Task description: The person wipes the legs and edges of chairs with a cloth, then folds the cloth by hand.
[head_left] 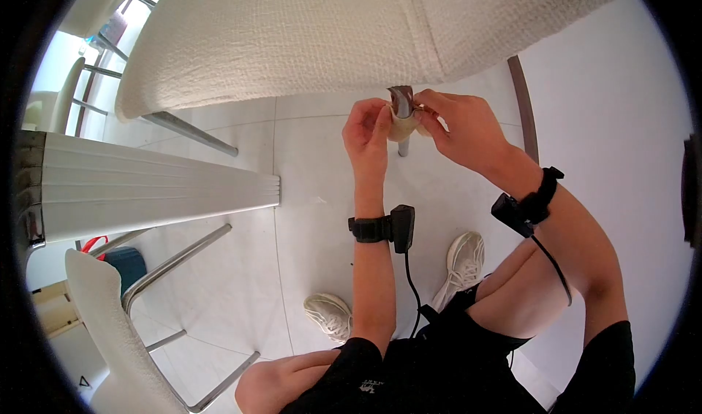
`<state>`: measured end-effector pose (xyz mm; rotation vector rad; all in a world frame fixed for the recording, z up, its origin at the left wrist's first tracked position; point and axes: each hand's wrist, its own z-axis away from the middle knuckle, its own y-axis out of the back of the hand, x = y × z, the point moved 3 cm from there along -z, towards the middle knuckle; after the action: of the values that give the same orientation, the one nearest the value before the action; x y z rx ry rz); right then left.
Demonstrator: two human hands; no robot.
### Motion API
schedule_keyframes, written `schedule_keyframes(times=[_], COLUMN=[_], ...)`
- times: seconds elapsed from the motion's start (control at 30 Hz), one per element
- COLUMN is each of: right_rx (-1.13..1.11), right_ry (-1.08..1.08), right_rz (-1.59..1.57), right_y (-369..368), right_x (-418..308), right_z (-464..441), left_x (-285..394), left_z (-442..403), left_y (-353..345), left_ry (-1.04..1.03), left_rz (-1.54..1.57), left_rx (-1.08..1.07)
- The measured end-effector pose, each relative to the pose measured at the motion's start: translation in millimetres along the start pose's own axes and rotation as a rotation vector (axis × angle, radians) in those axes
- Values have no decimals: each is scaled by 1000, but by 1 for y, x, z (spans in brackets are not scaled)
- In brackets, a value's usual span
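Note:
A cream cloth sleeve [402, 130] sits around a shiny metal chair leg [401, 101], just below the edge of a cream fabric-covered chair [307, 41]. My left hand [365, 130] pinches the sleeve's rim on the left side, thumb and fingers close together. On the other side, my right hand [464, 129] pinches the rim between thumb and forefinger. The leg's upper end goes out of sight beneath the chair's fabric. Black straps with small box-shaped devices are on both wrists.
A thick white table leg [161, 184] stands at left. Below it is another cream chair [117, 326] with metal legs, and a dark blue bin [126, 274] is behind it. A white wall [614, 143] closes off the right. My shoes [329, 316] rest on pale floor tiles.

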<state>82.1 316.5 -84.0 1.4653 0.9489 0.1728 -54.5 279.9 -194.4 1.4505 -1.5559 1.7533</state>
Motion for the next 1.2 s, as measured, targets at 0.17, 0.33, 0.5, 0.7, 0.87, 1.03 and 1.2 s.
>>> schedule_keyframes(times=[0.17,0.33,0.5,0.7,0.87,1.03,1.2], right_rx=[49,35,14,103,300,389,409], right_ry=[85,67,67,76,88,5,-58], right_rz=[1,-7,-1,-37,-253,-473,-701], right_y=[-2,-1,-1,10,27,28,25], right_x=[2,1,3,-4,-16,-19,-19], right_z=[-1,-2,-3,-7,-11,-12,-12], left_x=[-4,-5,-7,12,54,73,70], left_z=[-3,3,9,9,-2,-5,-7], left_y=[2,-1,-7,-12,-32,-44,-43], left_ry=[-197,-105,-40,-70,-124,-134,-133], left_rz=[-178,-125,65,12,24,86,91], left_rx=[33,79,117,79,110,153,170])
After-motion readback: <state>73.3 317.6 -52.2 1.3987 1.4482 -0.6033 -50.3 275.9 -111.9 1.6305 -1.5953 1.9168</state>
